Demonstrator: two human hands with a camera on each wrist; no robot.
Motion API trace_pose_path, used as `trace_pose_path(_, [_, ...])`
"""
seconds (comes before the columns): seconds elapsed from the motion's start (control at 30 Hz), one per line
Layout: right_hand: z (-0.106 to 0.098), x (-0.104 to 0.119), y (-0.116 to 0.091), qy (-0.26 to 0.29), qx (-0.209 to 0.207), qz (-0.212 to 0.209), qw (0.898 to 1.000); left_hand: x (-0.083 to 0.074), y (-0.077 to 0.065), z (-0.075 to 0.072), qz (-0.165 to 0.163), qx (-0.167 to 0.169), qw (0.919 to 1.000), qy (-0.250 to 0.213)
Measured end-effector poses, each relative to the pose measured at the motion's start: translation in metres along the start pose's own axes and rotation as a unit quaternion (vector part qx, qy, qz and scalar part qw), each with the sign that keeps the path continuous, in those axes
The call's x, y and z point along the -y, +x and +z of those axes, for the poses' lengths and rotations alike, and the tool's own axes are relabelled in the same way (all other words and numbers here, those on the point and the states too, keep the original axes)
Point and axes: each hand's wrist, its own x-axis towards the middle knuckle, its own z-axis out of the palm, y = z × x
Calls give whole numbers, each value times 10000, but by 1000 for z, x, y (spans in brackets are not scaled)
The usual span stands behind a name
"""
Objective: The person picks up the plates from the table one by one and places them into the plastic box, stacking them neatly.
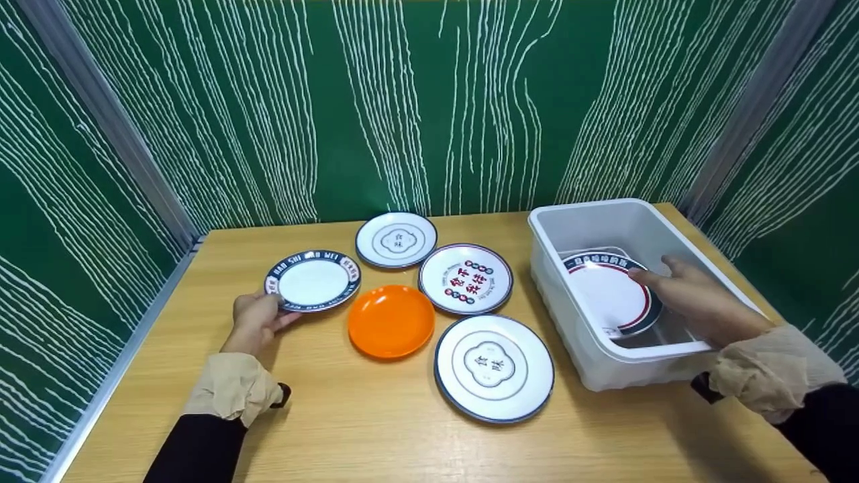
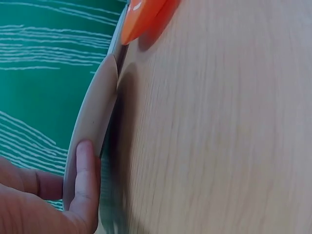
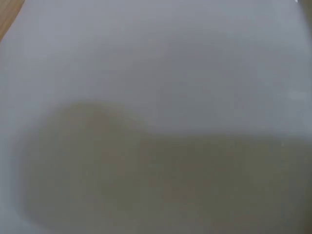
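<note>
My left hand [image 1: 258, 318] pinches the near left rim of a white plate [image 1: 313, 282] with a dark lettered band. In the left wrist view that plate [image 2: 95, 107] appears edge-on, fingers [image 2: 86, 170] against its underside, close over the table. On the right, my right hand [image 1: 701, 298] reaches into a white plastic bin [image 1: 570, 315] and grips the right rim of a white plate [image 1: 607, 295] with a dark and red band, its thumb on the rim. Its other fingers are mostly hidden. The right wrist view shows only the bin's blurred pale wall [image 3: 156, 73].
Between the hands lie an orange plate [image 1: 391, 322], a white plate with red characters [image 1: 465, 278], and two blue-rimmed white plates, one at the back [image 1: 396, 240] and one in front [image 1: 494, 369]. Green, white-streaked panels [image 1: 429, 107] enclose the wooden table [image 1: 376, 422].
</note>
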Motion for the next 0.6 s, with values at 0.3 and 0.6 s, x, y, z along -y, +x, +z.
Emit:
trace_pose_path(0.3, [5, 16, -4, -1241, -259, -752, 9891, -11, -11, -8, -369, 156, 9992, 20])
trace_pose_path(0.6, [19, 34, -4, -1587, -397, -1283, 9782, -24, -39, 10, -385, 616, 9971, -215])
